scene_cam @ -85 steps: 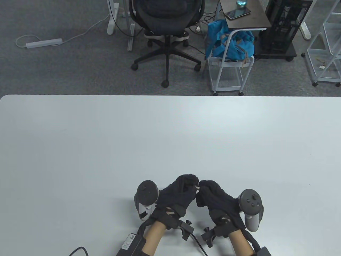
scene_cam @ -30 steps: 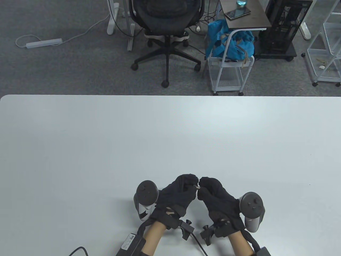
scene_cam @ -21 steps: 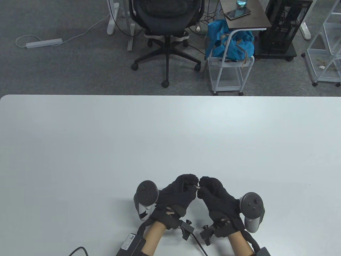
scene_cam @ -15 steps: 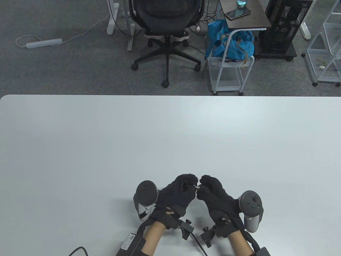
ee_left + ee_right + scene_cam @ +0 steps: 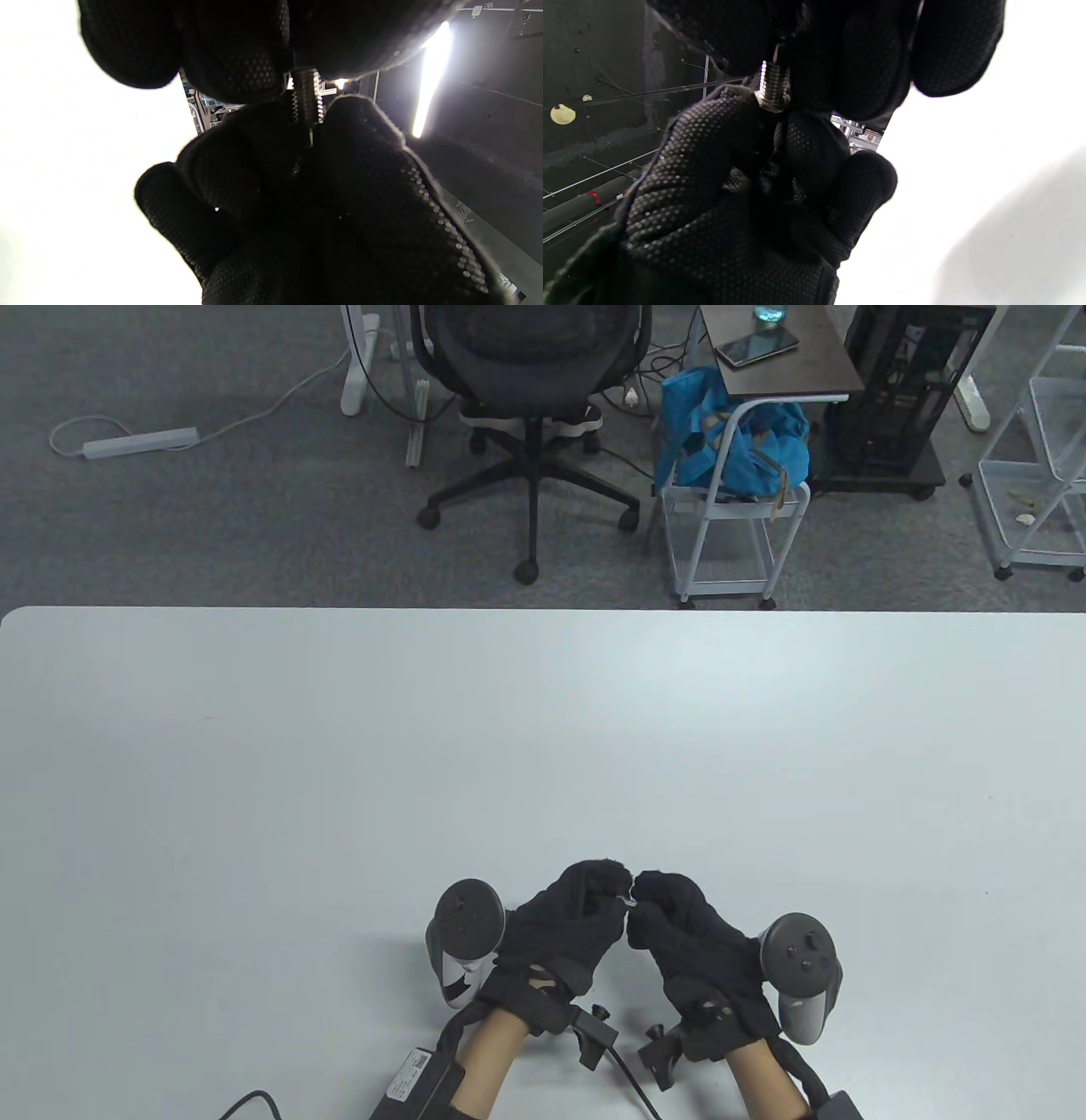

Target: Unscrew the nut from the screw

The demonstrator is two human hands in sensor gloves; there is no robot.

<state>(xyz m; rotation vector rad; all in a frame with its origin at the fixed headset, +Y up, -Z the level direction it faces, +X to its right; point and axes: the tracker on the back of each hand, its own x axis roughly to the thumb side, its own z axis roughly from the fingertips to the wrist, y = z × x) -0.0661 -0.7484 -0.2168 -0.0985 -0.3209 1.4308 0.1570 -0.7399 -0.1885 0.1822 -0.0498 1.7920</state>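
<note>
My two black-gloved hands meet low in the table view, just above the white table [image 5: 339, 780]. A small steel screw [image 5: 630, 902] lies between their fingertips. The left hand [image 5: 612, 895] pinches the end that carries the hex nut [image 5: 772, 103]. The right hand [image 5: 649, 899] pinches the other end of the thread. The left wrist view shows bare thread [image 5: 306, 95] between my left fingers above and the right hand [image 5: 360, 178] below. The right wrist view shows the thread [image 5: 772, 82] running up into my right fingers [image 5: 840, 63]. The screw's head is hidden.
An office chair [image 5: 530, 373], a white cart with a blue bag [image 5: 730, 449] and wire shelving [image 5: 1039, 449] stand on the floor beyond the table's far edge. A black cable [image 5: 246, 1103] lies by the near edge at the left.
Both hands stay in place on the screw. The right hand has rolled slightly back and forth at the wrist, shifting its tracker. The left hand has not moved.
</note>
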